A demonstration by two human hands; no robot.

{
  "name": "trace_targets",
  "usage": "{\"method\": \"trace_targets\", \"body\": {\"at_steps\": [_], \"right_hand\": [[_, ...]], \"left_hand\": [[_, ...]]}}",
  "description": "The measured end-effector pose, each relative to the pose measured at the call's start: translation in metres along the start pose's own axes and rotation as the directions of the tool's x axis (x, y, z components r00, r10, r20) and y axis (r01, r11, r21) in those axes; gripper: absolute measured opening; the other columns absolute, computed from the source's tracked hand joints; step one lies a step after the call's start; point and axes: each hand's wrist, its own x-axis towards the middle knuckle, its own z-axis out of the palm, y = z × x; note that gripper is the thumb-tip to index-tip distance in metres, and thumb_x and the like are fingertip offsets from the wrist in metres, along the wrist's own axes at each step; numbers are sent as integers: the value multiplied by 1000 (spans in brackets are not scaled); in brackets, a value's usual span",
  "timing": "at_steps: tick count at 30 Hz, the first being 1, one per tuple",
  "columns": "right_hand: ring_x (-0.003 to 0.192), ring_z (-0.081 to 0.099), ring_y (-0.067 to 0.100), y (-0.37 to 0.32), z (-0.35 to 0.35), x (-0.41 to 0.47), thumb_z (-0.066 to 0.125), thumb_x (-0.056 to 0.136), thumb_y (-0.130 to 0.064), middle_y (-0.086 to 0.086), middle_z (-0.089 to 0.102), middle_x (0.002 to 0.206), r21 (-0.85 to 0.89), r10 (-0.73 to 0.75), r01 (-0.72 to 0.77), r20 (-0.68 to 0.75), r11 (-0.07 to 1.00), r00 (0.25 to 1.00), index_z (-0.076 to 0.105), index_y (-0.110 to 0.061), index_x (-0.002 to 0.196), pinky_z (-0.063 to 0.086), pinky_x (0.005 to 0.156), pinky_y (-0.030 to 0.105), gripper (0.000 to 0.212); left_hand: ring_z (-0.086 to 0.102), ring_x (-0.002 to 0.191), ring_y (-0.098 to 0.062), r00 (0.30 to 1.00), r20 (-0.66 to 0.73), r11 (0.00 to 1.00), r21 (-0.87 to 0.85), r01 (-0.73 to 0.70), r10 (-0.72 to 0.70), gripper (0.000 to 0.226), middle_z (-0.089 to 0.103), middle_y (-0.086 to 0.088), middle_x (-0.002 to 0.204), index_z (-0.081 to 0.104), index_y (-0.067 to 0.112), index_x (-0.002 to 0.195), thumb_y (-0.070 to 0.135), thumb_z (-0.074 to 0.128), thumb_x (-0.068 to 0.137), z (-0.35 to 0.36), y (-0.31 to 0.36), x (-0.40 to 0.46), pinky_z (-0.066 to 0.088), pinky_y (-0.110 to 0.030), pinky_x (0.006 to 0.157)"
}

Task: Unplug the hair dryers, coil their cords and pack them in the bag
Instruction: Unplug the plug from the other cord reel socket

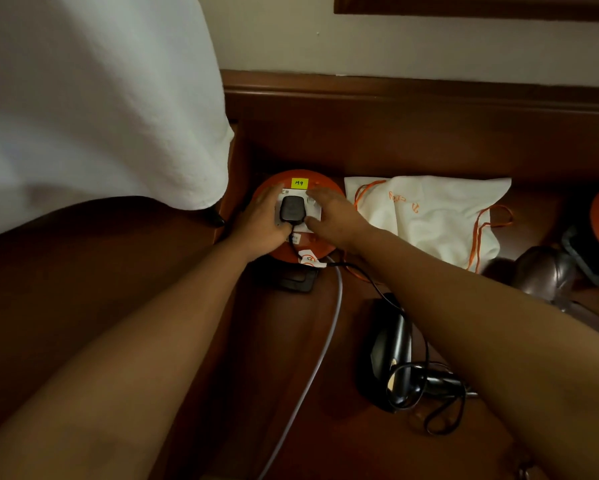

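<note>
A black, rounded, matte plug (292,208) sits in a white socket plate (312,216) on a round orange reel (277,252) at the far side of a dark, glossy wooden top (291,341). The left hand (261,225) lies against the plug's left side, fingers curled toward it; whether they clasp it cannot be told. The right hand (332,216) rests on the plate with fingers spread. A black dryer (390,348) lies near right, its thin cord (429,403) looped loosely. A soft white cloth bag (429,216) with orange drawstrings lies flat, far right. A grey cable (326,344) runs nearward.
</note>
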Motion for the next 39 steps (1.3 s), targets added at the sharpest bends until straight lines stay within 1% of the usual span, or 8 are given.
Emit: {"method": "trace_targets", "body": {"at_steps": [4, 6, 9, 14, 22, 27, 30, 39], "right_hand": [[137, 32, 35, -7, 6, 0, 63, 85, -20, 21, 40, 146, -76, -80, 79, -14, 994, 997, 40, 0, 140, 20, 114, 39, 63], [131, 39, 38, -9, 9, 2, 64, 79, -20, 22, 47, 139, -82, -107, 105, -21, 991, 994, 44, 1, 136, 27, 111, 43, 63], [130, 40, 36, -9, 10, 2, 67, 77, -19, 20, 48, 138, -75, -122, 122, -2, 990, 992, 42, -2, 137, 29, 111, 43, 67], [128, 43, 32, -4, 10, 1, 70, 80, -16, 17, 51, 136, -32, -143, 143, -23, 989, 989, 43, -4, 138, 32, 107, 37, 65], [133, 38, 27, 0, 7, 2, 72, 82, -18, 13, 45, 143, -105, -96, 96, 6, 990, 995, 39, -6, 142, 26, 109, 31, 69], [115, 52, 27, -2, 5, 8, 73, 79, -14, 13, 58, 125, -100, -89, 84, -44, 991, 995, 55, -6, 125, 38, 91, 27, 50], [112, 54, 27, -4, 5, 10, 71, 80, -12, 14, 60, 121, -104, -87, 82, -40, 991, 995, 58, -6, 121, 41, 87, 27, 43], [115, 55, 28, -6, -1, 11, 71, 82, -12, 13, 60, 125, -81, -47, 46, -9, 996, 999, 57, -8, 126, 44, 92, 31, 47]], "left_hand": [[13, 148, -27, 1000, 1, 981, 195, -12, 12, 73, 17, -9, 160, 17, 13, 153, 11, 56, 91, -2, 4, 2, 15, -43, 120], [4, 149, -27, 997, 77, 953, 304, -19, -5, 77, 9, -7, 162, 12, 15, 154, 14, 57, 91, -4, 4, 7, 12, -47, 120], [-5, 149, -27, 978, 200, 908, 419, -29, -61, 84, -3, -3, 163, 2, 20, 154, 24, 59, 92, -5, 1, 14, 8, -51, 119], [-4, 149, -27, 972, 228, 941, 337, -28, -53, 89, -5, 0, 163, 0, 22, 155, 26, 62, 92, 0, -6, 15, 10, -50, 120], [-6, 149, -24, 978, 210, 924, 374, -80, 0, 85, -7, 2, 162, -1, 20, 154, 33, 58, 94, 10, -15, 8, 12, -46, 120], [-5, 149, -22, 979, 204, 928, 363, -87, 12, 85, -6, 3, 162, 1, 22, 154, 34, 59, 93, 9, -15, 7, 13, -44, 118], [-4, 149, -22, 980, 199, 932, 351, -90, 19, 85, -5, 3, 162, 2, 22, 154, 34, 60, 93, 7, -15, 7, 12, -43, 118], [-6, 149, -22, 979, 202, 938, 334, -88, 20, 84, -6, 4, 162, 2, 23, 154, 33, 58, 94, 6, -15, 5, 12, -45, 118]]}}
